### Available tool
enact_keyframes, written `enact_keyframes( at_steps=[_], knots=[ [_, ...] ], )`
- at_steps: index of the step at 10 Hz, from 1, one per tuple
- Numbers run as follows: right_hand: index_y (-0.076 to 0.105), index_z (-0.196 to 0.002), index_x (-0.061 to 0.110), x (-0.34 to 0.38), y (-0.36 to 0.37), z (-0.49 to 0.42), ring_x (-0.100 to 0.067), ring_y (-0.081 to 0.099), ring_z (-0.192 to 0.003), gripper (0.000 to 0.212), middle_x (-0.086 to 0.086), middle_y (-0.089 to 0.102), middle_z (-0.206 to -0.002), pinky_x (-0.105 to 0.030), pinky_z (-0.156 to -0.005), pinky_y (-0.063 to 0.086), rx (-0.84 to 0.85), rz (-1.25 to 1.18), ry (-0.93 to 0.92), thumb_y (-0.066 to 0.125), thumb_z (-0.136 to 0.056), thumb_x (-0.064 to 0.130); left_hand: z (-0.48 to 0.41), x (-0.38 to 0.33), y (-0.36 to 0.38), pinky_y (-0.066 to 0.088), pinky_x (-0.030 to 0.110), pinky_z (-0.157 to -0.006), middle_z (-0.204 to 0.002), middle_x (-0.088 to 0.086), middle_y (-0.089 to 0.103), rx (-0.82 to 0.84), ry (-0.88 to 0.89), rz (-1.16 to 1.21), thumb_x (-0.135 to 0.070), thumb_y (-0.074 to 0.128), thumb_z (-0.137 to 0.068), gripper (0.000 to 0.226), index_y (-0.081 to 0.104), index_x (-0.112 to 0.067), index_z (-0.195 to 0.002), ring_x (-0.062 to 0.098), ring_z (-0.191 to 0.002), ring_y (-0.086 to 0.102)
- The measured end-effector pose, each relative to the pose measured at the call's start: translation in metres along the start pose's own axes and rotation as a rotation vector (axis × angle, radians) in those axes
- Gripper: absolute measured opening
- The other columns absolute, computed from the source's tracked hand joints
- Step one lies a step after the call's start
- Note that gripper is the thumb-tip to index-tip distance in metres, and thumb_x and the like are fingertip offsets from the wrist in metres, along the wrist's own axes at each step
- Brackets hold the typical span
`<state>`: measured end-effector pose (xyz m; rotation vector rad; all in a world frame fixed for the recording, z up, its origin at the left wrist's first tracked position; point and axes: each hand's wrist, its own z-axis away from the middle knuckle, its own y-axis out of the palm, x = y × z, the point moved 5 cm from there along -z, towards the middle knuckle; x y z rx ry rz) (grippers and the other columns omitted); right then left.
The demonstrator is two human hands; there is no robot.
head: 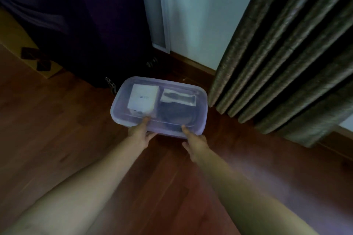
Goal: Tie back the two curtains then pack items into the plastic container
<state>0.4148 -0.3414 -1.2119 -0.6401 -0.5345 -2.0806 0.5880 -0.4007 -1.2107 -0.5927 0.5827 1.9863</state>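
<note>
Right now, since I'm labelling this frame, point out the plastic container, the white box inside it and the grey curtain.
plastic container (204, 105): head view, right rim.
white box (143, 98): head view, top face.
grey curtain (282, 59): head view, a middle fold.

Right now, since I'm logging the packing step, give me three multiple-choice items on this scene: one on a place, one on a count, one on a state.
1. Where in the translucent rectangular plastic container lies the white square box? A its left half; B its right half; C outside it.
2. How many hands grip the container? A none; B one; C two.
3. Its translucent lid is: A on; B propped against a curtain; C flat on the floor.

1 A: it shows through the lid at left.
2 C: the left hand and right hand both hold the near edge.
3 A: both thumbs rest on it.
</note>
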Motion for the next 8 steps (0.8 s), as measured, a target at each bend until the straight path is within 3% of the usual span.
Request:
enact_keyframes(
  at_steps=[1, 2, 3, 4, 5, 6, 7, 8],
  knots=[
    [0.047, -0.131, 0.008, 0.007, 0.014, -0.008, -0.018, 0.059, -0.094, 0.046, -0.007, 0.056, -0.125, -0.026, -0.085, 0.049, 0.018, -0.231, 0.035, 0.063, -0.088, 0.017, -0.011, -0.017, 0.024, 0.052, 0.031, -0.06, -0.12, 0.011, 0.062, 0.085, 0.024, -0.089, -0.021, 0.065, -0.086, 0.042, 0.054, -0.011, -0.125, 0.023, -0.094, 0.063],
    [0.047, -0.13, 0.004, 0.016, 0.018, -0.014, -0.016, 0.059, -0.085, 0.043, -0.005, 0.058, -0.112, -0.024, -0.084, 0.048, -0.033, -0.281, 0.012, 0.06, -0.09, 0.013, -0.02, -0.026, 0.039, 0.052, 0.028, -0.061, -0.117, 0.01, 0.064, 0.108, 0.079, -0.132, -0.023, 0.066, -0.086, 0.042, 0.054, -0.011, -0.124, 0.019, -0.091, 0.063],
    [0.049, -0.123, 0.005, 0.031, 0.02, -0.028, -0.016, 0.059, -0.084, 0.035, -0.002, 0.057, -0.096, -0.027, -0.087, 0.048, -0.088, -0.262, 0.008, 0.06, -0.09, 0.013, -0.028, -0.029, 0.062, 0.051, 0.025, -0.066, -0.116, 0.012, 0.064, 0.144, 0.109, -0.139, -0.02, 0.063, -0.088, 0.036, 0.055, -0.007, -0.121, 0.019, -0.092, 0.063],
    [0.05, -0.116, 0.01, 0.035, 0.02, -0.039, -0.018, 0.059, -0.089, 0.029, -0.002, 0.06, -0.094, -0.031, -0.094, 0.048, -0.101, -0.226, 0.016, 0.061, -0.09, 0.017, -0.031, -0.03, 0.072, 0.051, 0.026, -0.069, -0.114, 0.011, 0.063, 0.152, 0.105, -0.134, -0.014, 0.059, -0.09, 0.031, 0.055, -0.007, -0.12, 0.018, -0.088, 0.063],
    [0.051, -0.116, 0.011, 0.032, 0.015, -0.049, -0.021, 0.059, -0.093, 0.037, 0.004, 0.059, -0.082, -0.037, -0.101, 0.044, -0.104, -0.154, 0.011, 0.066, -0.086, 0.026, -0.035, -0.034, 0.074, 0.05, 0.031, -0.078, -0.114, 0.01, 0.063, 0.153, 0.122, -0.163, -0.014, 0.056, -0.092, 0.031, 0.054, -0.008, -0.122, 0.017, -0.087, 0.063],
    [0.047, -0.126, 0.013, 0.03, 0.014, -0.042, -0.022, 0.055, -0.099, 0.05, 0.005, 0.058, -0.095, -0.036, -0.101, 0.043, -0.075, -0.11, -0.008, 0.067, -0.084, 0.032, -0.028, -0.033, 0.071, 0.048, 0.033, -0.086, -0.114, 0.008, 0.062, 0.146, 0.132, -0.228, -0.023, 0.054, -0.093, 0.032, 0.054, -0.009, -0.122, 0.017, -0.092, 0.062],
    [0.044, -0.133, 0.009, 0.04, 0.014, 0.0, -0.028, 0.05, -0.12, 0.054, -0.006, 0.051, -0.132, -0.036, -0.104, 0.041, -0.09, 0.034, 0.075, 0.056, -0.091, 0.039, 0.003, -0.043, 0.062, 0.047, 0.032, -0.09, -0.115, 0.003, 0.057, 0.037, 0.113, -0.332, -0.036, 0.05, -0.094, 0.041, 0.051, -0.011, -0.126, 0.019, -0.099, 0.055],
    [0.043, -0.134, 0.002, 0.062, 0.011, 0.044, -0.031, 0.047, -0.125, 0.048, -0.015, 0.048, -0.137, -0.035, -0.101, 0.039, -0.128, 0.163, 0.105, 0.04, -0.098, 0.035, 0.04, -0.063, 0.063, 0.046, 0.034, -0.093, -0.126, 0.009, 0.056, -0.04, 0.148, -0.488, -0.041, 0.04, -0.097, 0.044, 0.052, -0.012, -0.128, 0.026, -0.105, 0.055]
  ],
)
